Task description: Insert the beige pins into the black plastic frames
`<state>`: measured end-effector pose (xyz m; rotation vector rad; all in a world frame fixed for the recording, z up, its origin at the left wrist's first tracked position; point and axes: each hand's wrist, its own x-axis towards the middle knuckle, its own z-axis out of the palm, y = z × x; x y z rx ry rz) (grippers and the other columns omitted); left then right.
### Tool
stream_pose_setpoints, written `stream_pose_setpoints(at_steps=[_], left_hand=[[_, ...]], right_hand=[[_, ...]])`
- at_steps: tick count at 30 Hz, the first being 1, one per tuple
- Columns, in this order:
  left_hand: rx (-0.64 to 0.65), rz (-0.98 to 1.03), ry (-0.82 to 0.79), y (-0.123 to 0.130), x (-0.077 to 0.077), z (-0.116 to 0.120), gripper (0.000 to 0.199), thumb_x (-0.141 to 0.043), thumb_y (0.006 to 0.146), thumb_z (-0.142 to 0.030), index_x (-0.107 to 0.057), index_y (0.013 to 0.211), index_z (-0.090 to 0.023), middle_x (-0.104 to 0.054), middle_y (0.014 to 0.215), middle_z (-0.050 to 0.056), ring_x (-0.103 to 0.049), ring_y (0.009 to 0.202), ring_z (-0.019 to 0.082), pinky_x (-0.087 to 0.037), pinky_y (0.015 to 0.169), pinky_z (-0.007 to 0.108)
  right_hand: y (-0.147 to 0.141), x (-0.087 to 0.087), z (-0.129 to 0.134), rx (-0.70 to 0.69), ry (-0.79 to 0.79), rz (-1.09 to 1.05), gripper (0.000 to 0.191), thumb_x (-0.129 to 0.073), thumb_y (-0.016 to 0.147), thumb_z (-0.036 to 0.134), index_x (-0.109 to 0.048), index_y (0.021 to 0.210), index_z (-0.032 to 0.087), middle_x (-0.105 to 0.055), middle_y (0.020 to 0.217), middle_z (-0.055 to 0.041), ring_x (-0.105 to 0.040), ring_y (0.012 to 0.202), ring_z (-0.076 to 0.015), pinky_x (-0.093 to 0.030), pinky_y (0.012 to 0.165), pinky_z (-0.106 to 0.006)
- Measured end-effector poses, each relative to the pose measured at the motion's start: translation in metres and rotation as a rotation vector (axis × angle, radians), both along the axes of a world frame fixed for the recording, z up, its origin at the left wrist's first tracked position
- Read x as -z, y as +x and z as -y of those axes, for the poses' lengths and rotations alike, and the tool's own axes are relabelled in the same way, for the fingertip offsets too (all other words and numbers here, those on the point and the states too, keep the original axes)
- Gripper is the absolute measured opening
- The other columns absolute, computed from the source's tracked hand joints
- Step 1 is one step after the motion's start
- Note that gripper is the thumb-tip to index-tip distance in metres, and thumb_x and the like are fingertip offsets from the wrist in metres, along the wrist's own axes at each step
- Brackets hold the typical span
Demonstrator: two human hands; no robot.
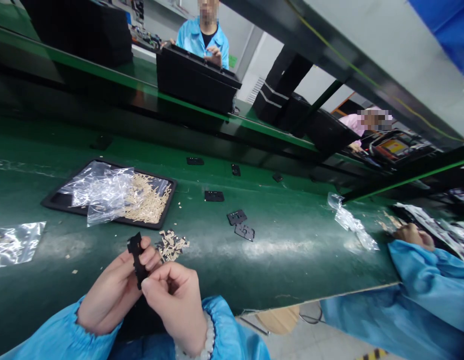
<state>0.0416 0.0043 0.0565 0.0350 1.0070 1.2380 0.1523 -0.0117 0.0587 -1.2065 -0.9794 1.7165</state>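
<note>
A thin black plastic part stands nearly upright between my hands, seen almost edge-on. My left hand grips it from behind, fingers wrapped round its side. My right hand is pinched at the part's lower right edge; whatever lies between thumb and fingertip is too small to name. Just beyond my hands sits a loose pile of small beige pieces. Behind it, a black tray holds many beige pieces and clear plastic bags.
Several flat black parts lie on the green table. Clear bags rest at the left and right. A co-worker's hand is at the right. Beyond a raised shelf, a person stands behind a black box.
</note>
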Motion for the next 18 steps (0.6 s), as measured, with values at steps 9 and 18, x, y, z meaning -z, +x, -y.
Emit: stream_pose_setpoints(at_steps=[9,18], left_hand=[[-0.051,-0.21,0.028,-0.004,-0.01,0.006,0.03,-0.092,0.056,-0.031,-0.068,0.071,-0.02,-0.054,0.057,-0.002,-0.05,0.056,0.013,-0.05,0.047,0.019],[-0.059,-0.569,0.192,-0.016,0.016,0.019,0.044,-0.097,0.046,-0.046,-0.068,0.072,-0.027,-0.07,0.073,-0.002,-0.067,0.071,0.016,-0.055,0.064,0.017]], right_hand=[[0.006,0.004,-0.002,-0.006,-0.005,-0.027,0.028,-0.077,0.069,0.035,-0.057,0.059,0.019,-0.045,0.047,0.0077,-0.033,0.047,-0.0066,-0.028,0.047,-0.021],[0.011,0.003,-0.001,-0.014,-0.025,-0.093,0.039,-0.082,0.069,0.047,-0.055,0.061,0.02,-0.045,0.045,0.0085,-0.034,0.042,-0.0055,-0.025,0.044,-0.02]])
